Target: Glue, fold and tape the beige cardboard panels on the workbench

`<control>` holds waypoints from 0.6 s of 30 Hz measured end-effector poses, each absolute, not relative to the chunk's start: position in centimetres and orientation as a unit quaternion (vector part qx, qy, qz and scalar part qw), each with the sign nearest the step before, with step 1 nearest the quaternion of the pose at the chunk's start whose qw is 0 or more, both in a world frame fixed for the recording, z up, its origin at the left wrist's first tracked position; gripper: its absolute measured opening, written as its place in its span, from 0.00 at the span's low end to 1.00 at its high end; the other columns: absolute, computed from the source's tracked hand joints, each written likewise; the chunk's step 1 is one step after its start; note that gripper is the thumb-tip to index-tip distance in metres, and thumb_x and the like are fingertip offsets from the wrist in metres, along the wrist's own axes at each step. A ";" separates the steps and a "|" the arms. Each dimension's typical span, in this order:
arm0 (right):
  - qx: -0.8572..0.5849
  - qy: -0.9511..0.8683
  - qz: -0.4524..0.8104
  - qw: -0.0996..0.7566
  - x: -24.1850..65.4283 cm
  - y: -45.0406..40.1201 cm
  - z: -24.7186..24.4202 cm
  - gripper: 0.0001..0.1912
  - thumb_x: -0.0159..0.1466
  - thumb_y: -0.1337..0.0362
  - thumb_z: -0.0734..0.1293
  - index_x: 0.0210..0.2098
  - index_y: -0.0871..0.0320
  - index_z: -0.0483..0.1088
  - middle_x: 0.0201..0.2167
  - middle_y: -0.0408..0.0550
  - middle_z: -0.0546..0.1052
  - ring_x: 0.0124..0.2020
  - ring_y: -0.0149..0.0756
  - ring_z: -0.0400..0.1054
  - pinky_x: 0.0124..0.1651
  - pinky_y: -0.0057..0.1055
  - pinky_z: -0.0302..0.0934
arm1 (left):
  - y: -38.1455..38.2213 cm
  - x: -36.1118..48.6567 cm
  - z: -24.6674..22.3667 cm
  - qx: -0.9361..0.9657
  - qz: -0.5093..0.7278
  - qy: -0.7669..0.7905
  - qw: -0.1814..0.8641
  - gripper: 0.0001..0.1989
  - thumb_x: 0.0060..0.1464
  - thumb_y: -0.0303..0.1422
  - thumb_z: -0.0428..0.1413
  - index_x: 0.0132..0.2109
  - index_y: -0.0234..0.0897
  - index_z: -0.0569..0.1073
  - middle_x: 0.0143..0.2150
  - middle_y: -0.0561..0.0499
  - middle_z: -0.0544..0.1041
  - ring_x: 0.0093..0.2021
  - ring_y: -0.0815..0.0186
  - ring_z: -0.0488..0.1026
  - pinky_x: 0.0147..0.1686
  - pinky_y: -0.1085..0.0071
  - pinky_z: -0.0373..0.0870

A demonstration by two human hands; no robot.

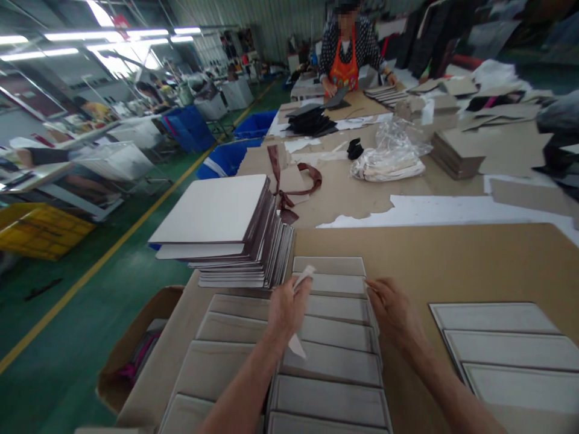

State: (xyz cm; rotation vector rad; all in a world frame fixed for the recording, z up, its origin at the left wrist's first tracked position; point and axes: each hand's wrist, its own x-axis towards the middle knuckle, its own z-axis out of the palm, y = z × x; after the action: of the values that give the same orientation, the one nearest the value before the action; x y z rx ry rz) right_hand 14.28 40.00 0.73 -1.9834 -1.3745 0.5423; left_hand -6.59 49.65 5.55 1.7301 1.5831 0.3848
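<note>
My left hand (288,308) is closed around a narrow white strip (297,346), whose ends stick out above and below the fist. It is over a middle row of overlapping light grey rectangular panels (330,364) with dark edges. At the right edge of that row, near its far end, my right hand (392,308) has its fingers pinched together by a panel corner. Whether anything is between those fingertips I cannot tell. Left of the middle row lies another overlapping row of grey panels (217,364), partly covered by my left forearm.
A tall stack of white boards (212,211) stands at the table's left edge. More panels (520,346) overlap on the right. Farther back are a brown strap (312,178), a clear plastic bag (391,157) and a co-worker in an orange apron (344,69). A cardboard box (136,343) sits below left.
</note>
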 end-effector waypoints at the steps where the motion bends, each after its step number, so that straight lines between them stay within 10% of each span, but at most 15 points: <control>1: -0.734 -0.488 0.273 0.385 13.7 40.2 1.0 0.17 0.69 0.58 0.57 0.45 0.58 0.74 0.43 0.54 0.76 0.45 0.42 0.69 0.47 0.37 0.62 | 49.2 -6.4 5.9 0.639 0.156 0.611 0.441 0.19 0.62 0.44 0.48 0.43 0.36 0.77 0.39 0.43 0.81 0.40 0.60 0.78 0.36 0.70 0.69; 6: -0.645 -0.367 0.458 0.490 10.5 41.4 2.5 0.23 0.64 0.45 0.62 0.47 0.55 0.74 0.37 0.47 0.78 0.38 0.39 0.69 0.40 0.34 0.62 | 47.1 -5.2 6.6 0.378 0.206 0.575 0.696 0.18 0.52 0.43 0.60 0.40 0.30 0.77 0.39 0.40 0.82 0.33 0.66 0.79 0.28 0.76 0.70; 18: -0.559 -0.281 0.536 0.567 8.7 42.5 2.8 0.18 0.51 0.50 0.74 0.27 0.57 0.69 0.23 0.39 0.70 0.26 0.29 0.61 0.31 0.27 0.58 | 46.1 -4.3 5.2 0.316 0.269 0.560 0.717 0.25 0.34 0.40 0.72 0.38 0.27 0.78 0.30 0.44 0.80 0.29 0.64 0.77 0.31 0.71 0.74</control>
State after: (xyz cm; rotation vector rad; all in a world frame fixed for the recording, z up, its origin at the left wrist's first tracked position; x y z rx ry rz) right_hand 8.69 42.53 2.79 -1.3147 -0.6599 1.2587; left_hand -4.28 46.15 5.20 0.6988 1.2404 0.5963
